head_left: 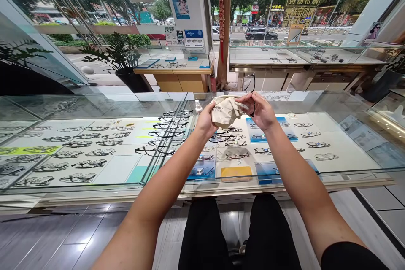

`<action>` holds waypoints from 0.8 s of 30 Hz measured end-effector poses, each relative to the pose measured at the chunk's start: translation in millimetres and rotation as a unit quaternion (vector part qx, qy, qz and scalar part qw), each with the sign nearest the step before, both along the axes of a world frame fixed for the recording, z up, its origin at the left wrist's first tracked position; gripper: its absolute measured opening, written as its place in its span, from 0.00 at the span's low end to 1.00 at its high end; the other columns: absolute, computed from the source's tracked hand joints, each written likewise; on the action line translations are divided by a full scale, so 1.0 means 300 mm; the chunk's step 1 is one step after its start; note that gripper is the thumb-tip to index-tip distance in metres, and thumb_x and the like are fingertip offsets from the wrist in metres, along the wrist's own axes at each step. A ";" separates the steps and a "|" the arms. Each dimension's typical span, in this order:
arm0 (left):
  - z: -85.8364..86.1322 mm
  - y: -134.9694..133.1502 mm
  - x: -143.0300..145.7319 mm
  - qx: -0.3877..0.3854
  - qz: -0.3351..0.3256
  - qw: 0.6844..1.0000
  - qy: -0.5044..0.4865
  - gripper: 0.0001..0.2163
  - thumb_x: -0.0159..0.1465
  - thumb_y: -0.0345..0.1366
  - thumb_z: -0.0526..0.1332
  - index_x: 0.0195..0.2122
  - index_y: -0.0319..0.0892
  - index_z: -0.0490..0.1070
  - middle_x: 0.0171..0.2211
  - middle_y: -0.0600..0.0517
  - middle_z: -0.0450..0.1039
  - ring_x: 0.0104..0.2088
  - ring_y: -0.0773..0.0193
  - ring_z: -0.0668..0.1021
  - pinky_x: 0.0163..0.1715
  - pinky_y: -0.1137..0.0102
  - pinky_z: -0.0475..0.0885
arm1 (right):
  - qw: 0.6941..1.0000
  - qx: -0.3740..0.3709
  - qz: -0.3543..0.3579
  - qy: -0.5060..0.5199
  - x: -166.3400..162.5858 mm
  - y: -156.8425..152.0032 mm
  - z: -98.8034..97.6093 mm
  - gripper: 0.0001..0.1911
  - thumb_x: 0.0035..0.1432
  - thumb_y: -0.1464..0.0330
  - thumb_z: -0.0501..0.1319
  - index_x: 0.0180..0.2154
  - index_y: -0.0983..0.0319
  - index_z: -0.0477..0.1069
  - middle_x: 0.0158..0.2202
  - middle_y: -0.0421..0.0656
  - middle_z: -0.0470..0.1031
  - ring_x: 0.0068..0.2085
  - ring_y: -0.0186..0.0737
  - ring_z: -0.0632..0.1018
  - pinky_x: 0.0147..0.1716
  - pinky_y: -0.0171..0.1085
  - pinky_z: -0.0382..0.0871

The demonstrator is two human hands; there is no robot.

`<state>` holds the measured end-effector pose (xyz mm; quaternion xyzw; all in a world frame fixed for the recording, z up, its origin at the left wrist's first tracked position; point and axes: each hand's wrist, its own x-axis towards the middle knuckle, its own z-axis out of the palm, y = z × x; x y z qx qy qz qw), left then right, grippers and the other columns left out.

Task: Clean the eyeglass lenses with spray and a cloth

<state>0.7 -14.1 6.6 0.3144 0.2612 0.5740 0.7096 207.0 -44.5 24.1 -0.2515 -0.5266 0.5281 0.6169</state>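
Observation:
My left hand [206,120] is closed on a beige cleaning cloth [224,111], bunched up above the glass counter. My right hand [261,111] is closed on a pair of black-framed glasses [252,107], pinching them at the rim. The cloth is pressed against one lens of the glasses. Both hands meet in the air over the middle of the display case [95,187]. A small white spray bottle [198,106] stands on the glass just left of my left hand.
Under the glass lie several rows of spectacle frames [79,154] on white trays, plus a yellow pad [236,172]. More glass counters [278,57] stand behind, with potted plants [122,57] and a pillar. My black-trousered legs are below.

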 end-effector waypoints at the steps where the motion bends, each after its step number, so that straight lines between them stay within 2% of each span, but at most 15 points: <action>1: -0.002 0.000 0.000 0.004 -0.005 1.000 0.004 0.14 0.67 0.39 0.65 0.50 0.39 0.82 0.50 0.43 0.88 0.56 0.48 0.86 0.59 0.59 0.80 | 1.000 0.000 -0.006 -0.006 -0.001 0.002 -0.001 0.17 0.66 0.48 0.69 0.36 0.52 0.76 0.46 0.42 0.88 0.59 0.51 0.84 0.56 0.48 0.82; 5: -0.011 0.001 -0.008 0.004 -0.040 0.999 0.036 0.18 0.59 0.37 0.66 0.50 0.38 0.81 0.44 0.43 0.88 0.51 0.45 0.87 0.57 0.55 0.81 | 0.999 0.006 -0.037 0.005 -0.004 0.010 0.002 0.16 0.68 0.49 0.68 0.36 0.53 0.77 0.43 0.43 0.87 0.55 0.48 0.85 0.62 0.48 0.79; 8: -0.006 0.000 -0.036 0.005 -0.085 0.993 0.086 0.20 0.55 0.39 0.67 0.48 0.38 0.82 0.38 0.44 0.87 0.44 0.45 0.87 0.49 0.56 0.81 | 0.999 0.007 -0.039 0.006 -0.001 0.009 0.005 0.16 0.68 0.49 0.68 0.36 0.53 0.77 0.42 0.43 0.87 0.54 0.49 0.85 0.63 0.49 0.78; 11: 0.018 -0.008 -0.073 0.058 -0.120 0.974 0.180 0.19 0.55 0.44 0.71 0.45 0.39 0.84 0.37 0.46 0.85 0.36 0.53 0.83 0.36 0.65 0.76 | 1.000 0.006 -0.008 -0.002 0.006 -0.001 0.008 0.16 0.68 0.50 0.69 0.36 0.54 0.77 0.42 0.44 0.87 0.53 0.49 0.86 0.61 0.48 0.79; 13: 0.037 -0.019 -0.091 0.098 -0.140 0.957 0.235 0.18 0.55 0.47 0.75 0.43 0.41 0.84 0.36 0.48 0.84 0.33 0.58 0.80 0.32 0.68 0.72 | 1.000 0.004 0.025 -0.012 0.010 -0.009 0.009 0.16 0.66 0.51 0.70 0.36 0.55 0.77 0.42 0.44 0.87 0.53 0.50 0.86 0.56 0.46 0.81; 17: 0.052 -0.042 -0.094 0.133 -0.178 0.938 0.264 0.19 0.54 0.51 0.80 0.36 0.41 0.82 0.35 0.49 0.82 0.33 0.61 0.79 0.34 0.69 0.71 | 0.995 -0.004 0.086 -0.044 0.013 -0.022 0.009 0.18 0.64 0.50 0.72 0.36 0.56 0.77 0.40 0.46 0.85 0.53 0.53 0.86 0.46 0.44 0.82; 19: 0.045 -0.048 -0.086 0.144 -0.187 0.935 0.264 0.20 0.53 0.51 0.81 0.37 0.41 0.83 0.37 0.48 0.82 0.36 0.60 0.81 0.36 0.69 0.72 | 0.992 -0.009 0.107 -0.063 0.012 -0.026 0.008 0.19 0.63 0.49 0.73 0.36 0.56 0.77 0.40 0.46 0.85 0.52 0.53 0.85 0.43 0.44 0.81; 21: 0.034 -0.050 -0.081 0.149 -0.199 0.932 0.265 0.22 0.53 0.51 0.83 0.40 0.41 0.84 0.37 0.48 0.82 0.36 0.60 0.81 0.36 0.69 0.73 | 0.990 -0.008 0.121 -0.073 0.010 -0.027 0.006 0.19 0.63 0.49 0.73 0.36 0.56 0.77 0.40 0.46 0.85 0.51 0.53 0.85 0.43 0.44 0.81; 24: 0.020 -0.046 -0.079 0.163 -0.201 0.929 0.266 0.25 0.53 0.54 0.83 0.43 0.41 0.86 0.38 0.48 0.83 0.38 0.59 0.82 0.37 0.69 0.74 | 0.989 0.003 0.133 -0.059 0.008 -0.027 0.005 0.18 0.63 0.50 0.74 0.36 0.56 0.79 0.40 0.45 0.85 0.49 0.51 0.85 0.48 0.45 0.81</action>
